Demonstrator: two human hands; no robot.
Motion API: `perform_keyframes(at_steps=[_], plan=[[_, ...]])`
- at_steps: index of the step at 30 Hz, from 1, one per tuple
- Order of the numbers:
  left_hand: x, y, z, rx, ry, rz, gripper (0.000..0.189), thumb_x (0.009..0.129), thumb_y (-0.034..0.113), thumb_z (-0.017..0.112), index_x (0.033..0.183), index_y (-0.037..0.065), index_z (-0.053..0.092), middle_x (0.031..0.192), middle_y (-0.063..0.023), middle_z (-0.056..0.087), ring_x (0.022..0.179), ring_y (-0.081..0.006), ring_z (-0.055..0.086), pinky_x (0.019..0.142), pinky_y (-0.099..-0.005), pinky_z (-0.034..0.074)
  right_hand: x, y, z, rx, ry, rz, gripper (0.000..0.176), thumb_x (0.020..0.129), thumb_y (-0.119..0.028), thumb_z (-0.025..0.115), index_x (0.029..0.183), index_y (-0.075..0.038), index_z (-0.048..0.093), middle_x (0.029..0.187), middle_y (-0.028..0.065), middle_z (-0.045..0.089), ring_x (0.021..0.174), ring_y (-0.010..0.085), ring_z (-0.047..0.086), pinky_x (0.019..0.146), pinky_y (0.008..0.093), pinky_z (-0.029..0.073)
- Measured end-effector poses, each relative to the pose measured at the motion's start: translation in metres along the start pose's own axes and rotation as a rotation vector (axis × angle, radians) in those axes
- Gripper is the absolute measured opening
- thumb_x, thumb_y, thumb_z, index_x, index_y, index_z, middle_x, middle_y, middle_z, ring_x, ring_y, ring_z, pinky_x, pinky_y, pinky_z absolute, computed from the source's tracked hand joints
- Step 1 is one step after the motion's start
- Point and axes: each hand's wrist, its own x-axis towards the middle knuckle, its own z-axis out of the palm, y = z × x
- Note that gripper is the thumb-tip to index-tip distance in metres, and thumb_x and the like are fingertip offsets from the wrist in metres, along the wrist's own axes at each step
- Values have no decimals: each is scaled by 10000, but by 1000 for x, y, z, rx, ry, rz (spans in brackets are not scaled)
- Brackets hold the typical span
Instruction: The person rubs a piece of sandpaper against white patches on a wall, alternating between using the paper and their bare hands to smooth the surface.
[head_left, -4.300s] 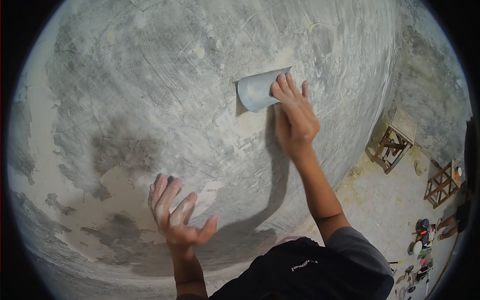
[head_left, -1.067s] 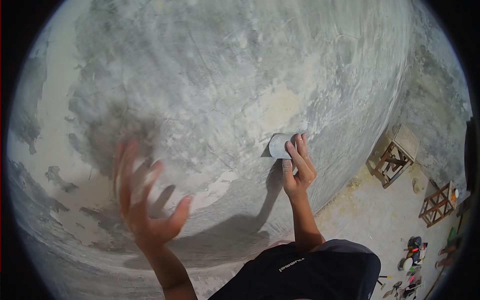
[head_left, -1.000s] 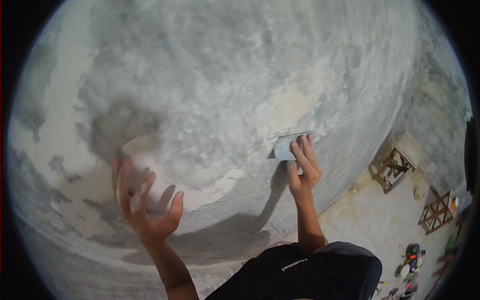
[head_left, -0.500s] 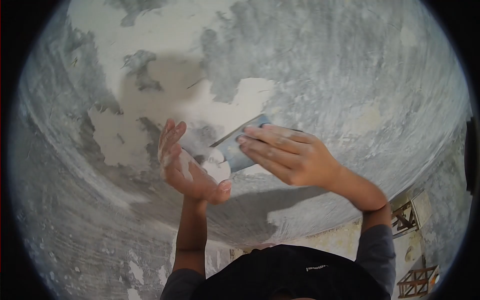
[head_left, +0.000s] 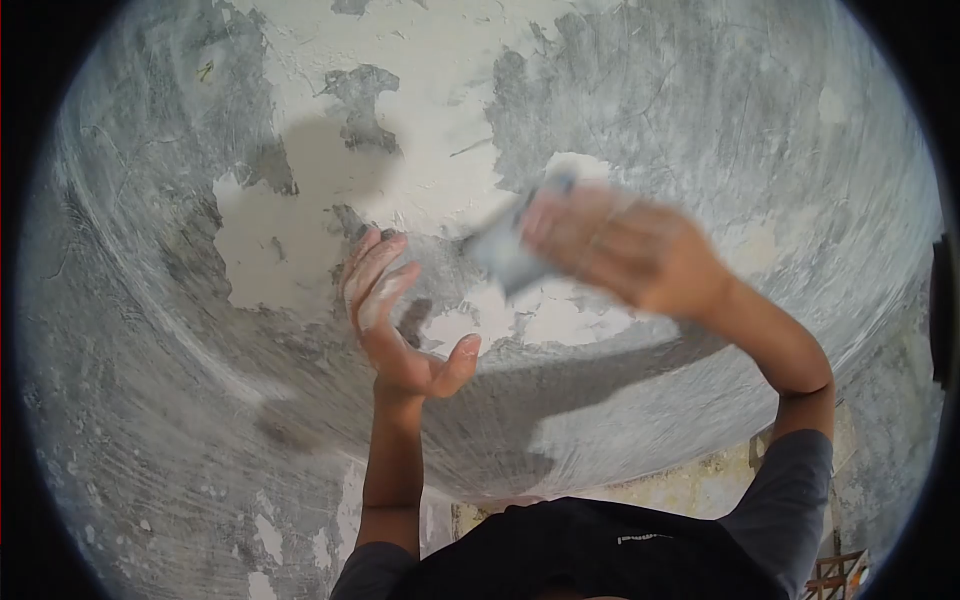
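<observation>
Grey mottled plaster wall (head_left: 720, 110), white patches (head_left: 270, 240), flat scraper (head_left: 505, 255)

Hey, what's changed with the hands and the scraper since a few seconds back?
The right hand brought the scraper from the right of the wall across to the left hand, touched its palm, and is now off it, blurred in motion. Unchanged: the right hand grips the scraper, and the left stays open.

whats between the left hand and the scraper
Only bare wall, patchy grey and white, separates the left hand from the blurred scraper, per the head view.
</observation>
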Motion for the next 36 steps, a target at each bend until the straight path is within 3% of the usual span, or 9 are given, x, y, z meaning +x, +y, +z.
perform_keyframes(at_steps=[4,7,11,14,18,21,30,34,36], plan=[[-1,1,2,42,-47,6,679,848,493,694,1308,19,538,1361,-197,579,1349,-425,501,1140,-601,386,1,-4,3,-35,60,194,441,845,-193,793,1274,-127,717,1325,6,713,1298,190,634,1076,381,567],[5,1,5,63,-83,44,683,850,506,702,1308,21,558,1381,-187,578,1369,-421,493,1144,-585,383,-13,-17,10,34,-75,-66,419,865,-221,762,1270,-123,719,1355,27,701,1300,181,634,1050,333,564],[3,-1,9,25,-58,23,695,860,528,694,1329,34,555,1385,-189,580,1367,-400,498,1150,-582,374,0,-1,-8,-125,46,200,422,870,-210,763,1277,-108,712,1360,50,695,1277,168,648,1092,353,543],[-1,-1,9,21,-35,47,693,861,547,687,1318,43,555,1374,-187,585,1369,-395,494,1149,-581,375,-22,-41,18,-5,-92,-45,482,858,-259,811,1308,-123,703,1349,21,704,1226,182,681,948,324,616],[-5,-5,10,-1,-13,66,680,854,556,690,1301,60,556,1359,-181,592,1372,-388,490,1159,-577,362,-10,-7,2,-38,27,183,407,884,-157,750,1284,-90,714,1333,76,711,1230,187,682,958,302,602],[-5,-4,7,30,-38,51,659,849,552,696,1294,83,565,1357,-171,596,1372,-383,492,1175,-572,340,-23,-56,23,70,-94,-46,451,878,-177,762,1313,-82,698,1334,64,713,1228,204,686,929,307,610],[-7,-2,3,53,-86,52,619,844,562,694,1272,129,583,1346,-162,611,1364,-369,503,1174,-558,335,-28,-42,24,84,-58,-2,398,844,-193,785,1225,-84,745,1268,45,745,1216,196,692,982,320,596],[-11,-3,6,57,-74,41,596,848,564,685,1251,136,588,1338,-159,614,1352,-373,509,1173,-558,336,-3,-23,-3,-113,111,308,365,851,-175,776,1204,-84,754,1221,50,762,1184,168,704,999,298,594],[-9,-3,7,50,-72,46,586,847,559,685,1242,137,590,1340,-154,615,1352,-374,514,1171,-562,340,-18,-48,18,29,-43,36,368,853,-187,780,1207,-89,750,1240,46,755,1175,157,708,982,304,606]])
